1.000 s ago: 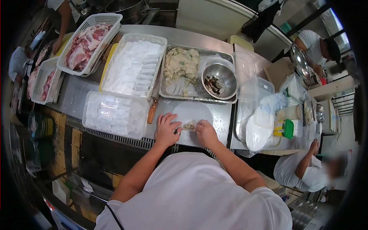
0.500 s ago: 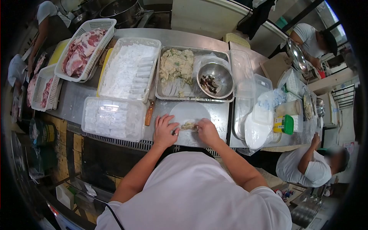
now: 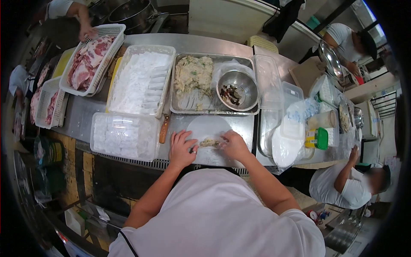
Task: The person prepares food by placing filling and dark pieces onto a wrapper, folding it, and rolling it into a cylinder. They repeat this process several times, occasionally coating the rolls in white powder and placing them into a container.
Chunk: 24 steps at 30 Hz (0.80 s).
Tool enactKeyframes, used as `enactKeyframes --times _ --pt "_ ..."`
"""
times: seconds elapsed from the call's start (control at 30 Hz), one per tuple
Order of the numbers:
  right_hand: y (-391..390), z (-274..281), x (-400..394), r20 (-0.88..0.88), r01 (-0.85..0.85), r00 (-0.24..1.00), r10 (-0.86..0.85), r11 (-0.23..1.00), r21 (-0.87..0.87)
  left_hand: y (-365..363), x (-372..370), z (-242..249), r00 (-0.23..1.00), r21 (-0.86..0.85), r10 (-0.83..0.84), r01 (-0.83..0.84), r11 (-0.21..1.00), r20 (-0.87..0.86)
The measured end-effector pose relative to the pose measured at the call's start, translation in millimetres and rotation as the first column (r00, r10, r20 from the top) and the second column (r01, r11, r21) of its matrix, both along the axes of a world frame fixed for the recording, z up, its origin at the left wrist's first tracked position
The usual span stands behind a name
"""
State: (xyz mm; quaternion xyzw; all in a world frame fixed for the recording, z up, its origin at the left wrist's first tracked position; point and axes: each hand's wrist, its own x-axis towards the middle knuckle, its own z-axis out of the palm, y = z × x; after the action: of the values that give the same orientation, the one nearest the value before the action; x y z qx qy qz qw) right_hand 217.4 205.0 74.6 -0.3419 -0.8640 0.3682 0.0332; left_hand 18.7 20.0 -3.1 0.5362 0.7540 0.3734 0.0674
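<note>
A thin, round white wrapper [image 3: 209, 124] lies on the steel table with a short strip of pale, chunky filling [image 3: 209, 142] across its near part. At the left end of the filling, my left hand [image 3: 183, 150] has thumb and index finger closed on the wrapper's edge; its other fingers are spread. My right hand [image 3: 234, 145] is curled over the right end, fingertips pinching the wrapper there. Just beyond, a metal tray [image 3: 182, 107] holds a mound of filling [image 3: 193, 73] and a steel bowl [image 3: 238, 90] with dark bits in it.
Left of my hands are a wooden-handled knife [image 3: 164, 129], a lidded plastic box [image 3: 124, 137] and a tub of white powder with pale rolls [image 3: 139, 81]. Raw meat fills a white basket [image 3: 92, 60]. Plastic lids [image 3: 287, 143] and a yellow-green jar [image 3: 316, 139] stand right. Co-workers are nearby.
My hands stay at the two ends of the filling, with only slight finger movement. At the upper left, another person's hand has come to the meat basket. The view has shifted slightly.
</note>
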Motion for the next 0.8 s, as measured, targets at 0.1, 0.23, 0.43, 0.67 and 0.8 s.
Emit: enactKeyframes --times 0.1,0.23,0.43,0.67,0.8 --pt "13 -5 -2 -0.004 0.052 0.999 -0.053 0.997 -0.061 -1 0 1 1.0 -0.016 -0.001 0.001 1.0 0.005" --pt "22 15 -23 -0.087 0.052 0.995 -0.054 0.998 -0.035 0 0 5 1.0 -0.026 0.007 -0.006 1.0 0.019" --pt "63 33 -106 -0.181 -0.081 0.979 0.096 0.993 0.087 1 0 6 1.0 -0.03 0.015 -0.015 0.999 0.002" --pt "100 -14 -195 0.238 -0.355 0.919 0.314 0.922 0.156 -1 0 6 1.0 -0.025 0.016 -0.016 1.0 0.011" --pt "106 -38 -219 0.292 -0.434 0.888 0.354 0.855 0.283 0 0 7 0.999 -0.007 0.028 -0.028 1.0 0.024"
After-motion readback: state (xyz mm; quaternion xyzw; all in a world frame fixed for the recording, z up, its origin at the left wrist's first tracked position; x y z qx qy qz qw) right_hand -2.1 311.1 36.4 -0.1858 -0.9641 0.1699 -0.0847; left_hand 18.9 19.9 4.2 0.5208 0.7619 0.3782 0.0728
